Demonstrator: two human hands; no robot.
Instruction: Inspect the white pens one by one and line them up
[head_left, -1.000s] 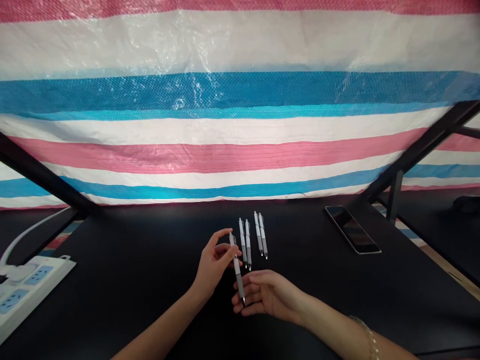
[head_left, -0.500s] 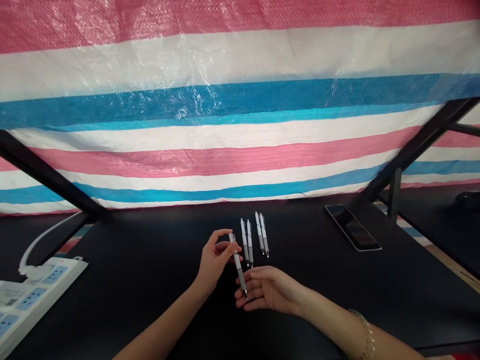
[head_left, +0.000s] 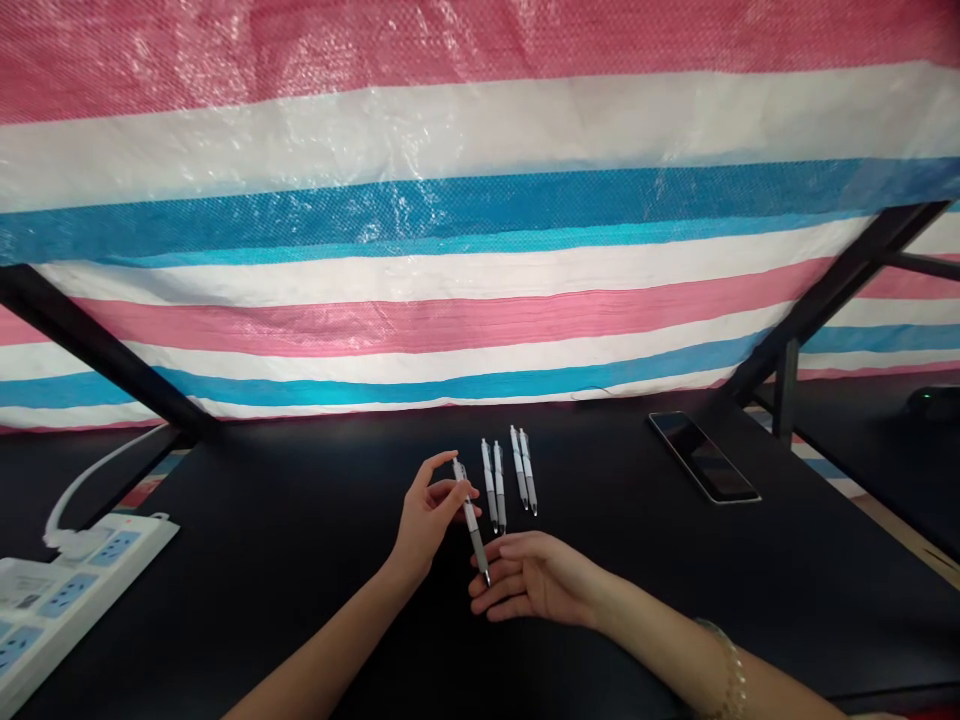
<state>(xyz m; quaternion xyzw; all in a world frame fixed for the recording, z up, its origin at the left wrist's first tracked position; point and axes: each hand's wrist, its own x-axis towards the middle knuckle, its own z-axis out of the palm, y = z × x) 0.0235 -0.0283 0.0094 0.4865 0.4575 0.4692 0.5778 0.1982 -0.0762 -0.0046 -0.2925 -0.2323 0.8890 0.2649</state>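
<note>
My left hand (head_left: 426,515) grips a white ballpoint pen (head_left: 470,522) with a grey grip section, thumb against its barrel and index finger by the push button at the top. The pen slants, its tip toward me and to the right. My right hand (head_left: 529,577) is open, palm turned left, with fingers apart just behind the pen's tip; whether they touch it I cannot tell. Beyond my hands lie two pairs of similar pens, a left pair (head_left: 499,483) and a right pair (head_left: 528,468), side by side on the black table (head_left: 315,520).
A smartphone (head_left: 703,456) lies at the right of the table. At the left edge is a white power strip (head_left: 82,590) with a plugged-in cable. Black frame bars (head_left: 105,350) rise on both sides, before a striped plastic sheet (head_left: 450,330).
The pen in my left hand has shifted slightly up and left, and my index finger has moved up at its button end. My right hand has hardly moved.
</note>
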